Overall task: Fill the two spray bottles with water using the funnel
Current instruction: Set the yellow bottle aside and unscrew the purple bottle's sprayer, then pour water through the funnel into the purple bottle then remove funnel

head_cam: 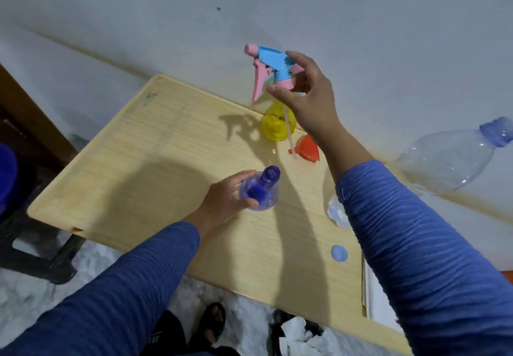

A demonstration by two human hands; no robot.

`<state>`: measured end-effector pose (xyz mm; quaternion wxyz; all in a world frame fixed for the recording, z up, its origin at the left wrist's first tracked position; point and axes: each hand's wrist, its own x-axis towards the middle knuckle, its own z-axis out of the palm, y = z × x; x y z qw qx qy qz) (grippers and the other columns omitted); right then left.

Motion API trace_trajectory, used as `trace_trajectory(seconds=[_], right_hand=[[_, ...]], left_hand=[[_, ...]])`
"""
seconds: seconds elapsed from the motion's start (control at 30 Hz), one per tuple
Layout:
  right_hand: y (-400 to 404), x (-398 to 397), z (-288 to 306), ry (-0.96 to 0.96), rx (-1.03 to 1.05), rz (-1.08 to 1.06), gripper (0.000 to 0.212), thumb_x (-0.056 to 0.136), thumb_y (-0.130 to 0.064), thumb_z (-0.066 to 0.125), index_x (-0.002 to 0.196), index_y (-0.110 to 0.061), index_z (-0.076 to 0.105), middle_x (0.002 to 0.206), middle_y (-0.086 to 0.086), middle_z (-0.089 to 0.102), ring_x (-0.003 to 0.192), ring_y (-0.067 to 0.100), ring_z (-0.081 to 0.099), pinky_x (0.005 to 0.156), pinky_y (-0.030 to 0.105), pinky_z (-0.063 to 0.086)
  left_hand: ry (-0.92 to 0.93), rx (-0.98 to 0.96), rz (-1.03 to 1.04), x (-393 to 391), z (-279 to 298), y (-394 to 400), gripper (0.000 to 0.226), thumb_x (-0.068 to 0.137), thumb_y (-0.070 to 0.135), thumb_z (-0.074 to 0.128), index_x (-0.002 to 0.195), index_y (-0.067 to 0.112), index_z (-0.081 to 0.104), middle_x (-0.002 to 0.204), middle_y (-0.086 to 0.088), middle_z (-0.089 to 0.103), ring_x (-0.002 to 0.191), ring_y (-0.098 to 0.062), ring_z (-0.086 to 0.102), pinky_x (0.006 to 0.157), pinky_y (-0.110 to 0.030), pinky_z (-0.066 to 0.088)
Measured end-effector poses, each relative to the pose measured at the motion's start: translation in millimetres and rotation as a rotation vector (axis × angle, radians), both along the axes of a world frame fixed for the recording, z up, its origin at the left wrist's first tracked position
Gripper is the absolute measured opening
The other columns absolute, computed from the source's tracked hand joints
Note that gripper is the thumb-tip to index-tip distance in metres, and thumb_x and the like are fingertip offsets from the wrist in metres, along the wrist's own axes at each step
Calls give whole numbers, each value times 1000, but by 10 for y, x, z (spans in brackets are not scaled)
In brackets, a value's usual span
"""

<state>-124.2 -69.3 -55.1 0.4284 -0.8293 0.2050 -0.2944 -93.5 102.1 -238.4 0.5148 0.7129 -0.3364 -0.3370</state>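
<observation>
My left hand (226, 199) grips the round body of a clear blue spray bottle (261, 190) that stands on the wooden table (144, 147) with its neck uncapped. My right hand (305, 97) holds a blue and pink spray head (273, 71) up in the air, its thin dip tube (290, 136) hanging down. Behind that tube, a yellow spray bottle (274, 125) stands near the table's far edge. An orange funnel (306, 149) lies on its side just right of the yellow bottle.
A big clear plastic water bottle (449, 158) with a blue neck lies at the right, partly behind my right arm. A light blue cap (339, 253) rests on the table near the front. A dark stool (36, 247) stands left of the table. A wall runs behind.
</observation>
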Motion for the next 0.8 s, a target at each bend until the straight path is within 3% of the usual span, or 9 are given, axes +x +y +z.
trace_trajectory(seconds=[0.17,0.23,0.33,0.47,0.53,0.63,0.7,0.8], right_hand=[[-186,-169,-378,436,-82,-132,55,76,-29,75,126,-22,53,92,0,56,74,12,52,62,21,32],[-234,-316,-708,549,-56,-152,56,75,-30,75,126,-21,53,91,3,58,84,20,57,67,21,31],[-249,-500,-1096,640,-2,-167,56,78,-29,74,128,-18,52,108,7,64,88,18,55,70,18,32],[-222,-621,-1378,659,40,-203,59,79,-27,72,133,-16,50,114,10,64,92,19,55,74,21,34],[-208,-635,-1453,636,62,-214,62,78,-27,72,134,-16,49,118,10,63,103,24,58,79,24,36],[-190,-655,-1487,583,85,-216,65,76,-28,74,135,-17,50,122,7,61,105,23,58,84,24,38],[-183,-675,-1476,500,67,-279,58,75,-34,74,128,-23,55,114,0,61,97,17,58,82,24,43],[-223,-675,-1458,283,44,-505,47,80,-32,71,124,-23,56,112,6,58,92,17,57,82,30,48]], left_hand=[[9,5,6,1,11,2,74,60,39,74,130,35,51,129,22,51,116,-4,54,91,-9,40],[1,13,16,0,5,0,70,65,30,79,129,35,52,130,19,53,114,-6,56,88,-7,41],[0,3,32,3,-17,-3,69,67,22,83,129,32,53,131,13,55,115,-8,56,91,-9,42],[19,8,22,1,-4,9,73,63,29,83,129,34,52,128,12,57,113,-8,57,96,-19,45],[30,13,29,-6,9,11,72,64,25,85,128,34,53,126,11,58,113,-8,57,95,-16,44],[46,29,41,-31,76,18,71,53,44,80,118,49,52,121,16,59,108,2,58,90,-10,42],[49,31,35,-39,99,9,68,49,52,75,112,56,49,119,21,58,107,6,57,89,-8,41],[54,24,32,-33,92,1,69,51,50,77,114,54,50,122,19,58,110,4,56,95,-14,43]])
